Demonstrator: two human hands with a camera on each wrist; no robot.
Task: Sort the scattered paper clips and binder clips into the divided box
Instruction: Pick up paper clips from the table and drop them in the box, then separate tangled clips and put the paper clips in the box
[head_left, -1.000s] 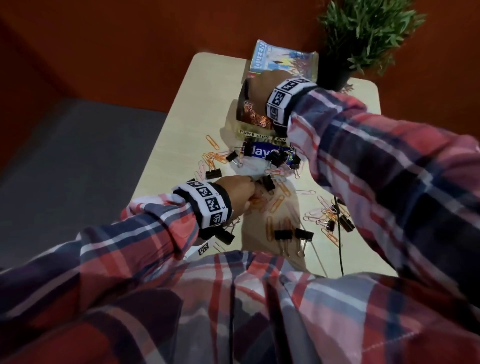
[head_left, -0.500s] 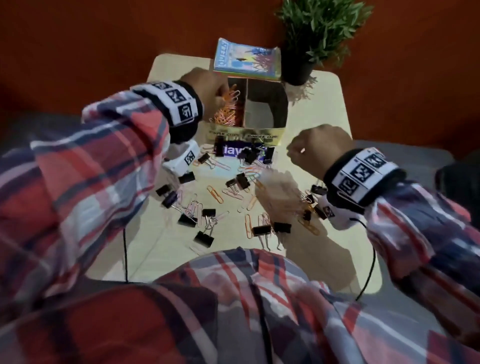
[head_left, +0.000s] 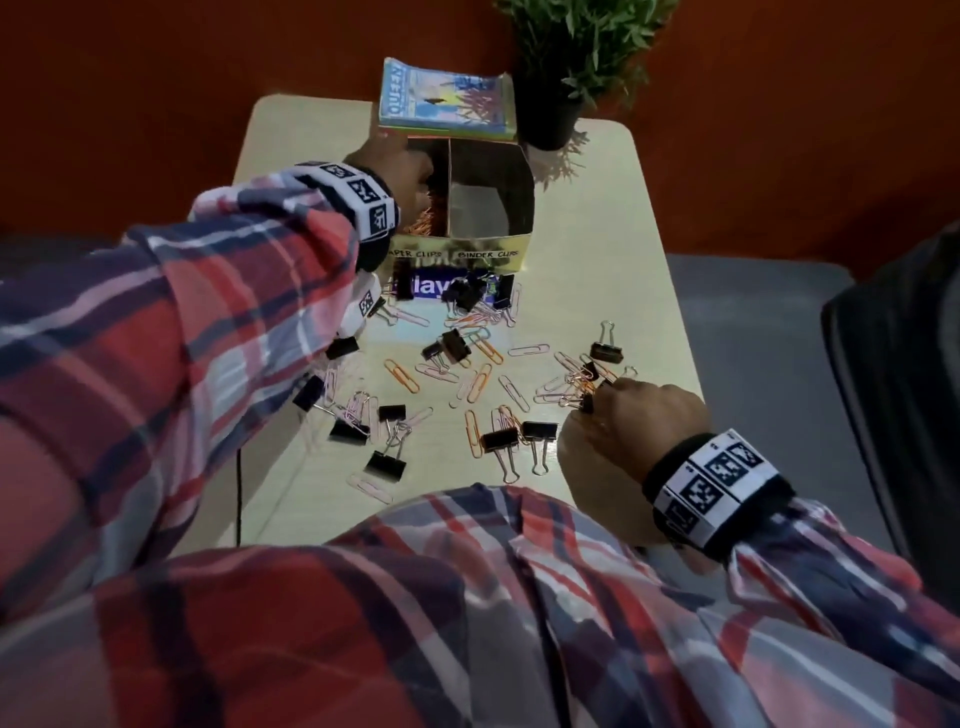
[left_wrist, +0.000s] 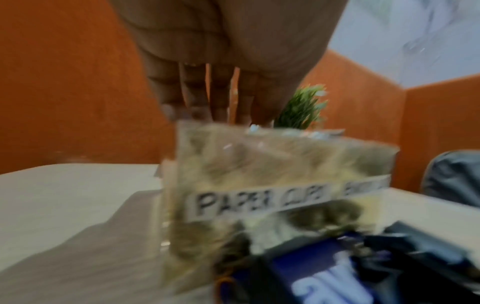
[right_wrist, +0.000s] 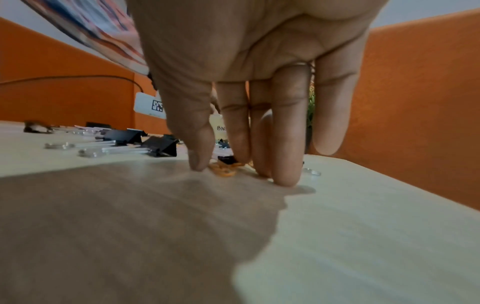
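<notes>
The divided box (head_left: 488, 248) stands at the back of the table, its front labelled PAPER CLIPS and BINDER CLIPS. Orange paper clips (head_left: 423, 224) fill its left compartment. My left hand (head_left: 402, 174) hangs over that compartment. In the left wrist view its fingers (left_wrist: 218, 98) point straight down above the blurred box (left_wrist: 259, 164) and hold nothing. My right hand (head_left: 595, 402) is down on the table at the right. There its thumb and fingertips (right_wrist: 198, 162) pinch a small bunch of orange paper clips (right_wrist: 224, 169) beside a tiny black binder clip (right_wrist: 227, 160).
Several paper clips (head_left: 478, 382) and black binder clips (head_left: 501, 439) lie scattered across the table's middle. A blue packet (head_left: 431, 287) sits against the box front. A book (head_left: 444, 101) and a potted plant (head_left: 550, 119) stand behind the box. A dark seat (head_left: 898, 364) is at right.
My left hand carried clips from the table up to the left compartment and now hangs there. My right hand left the box and came down onto the clips at the right.
</notes>
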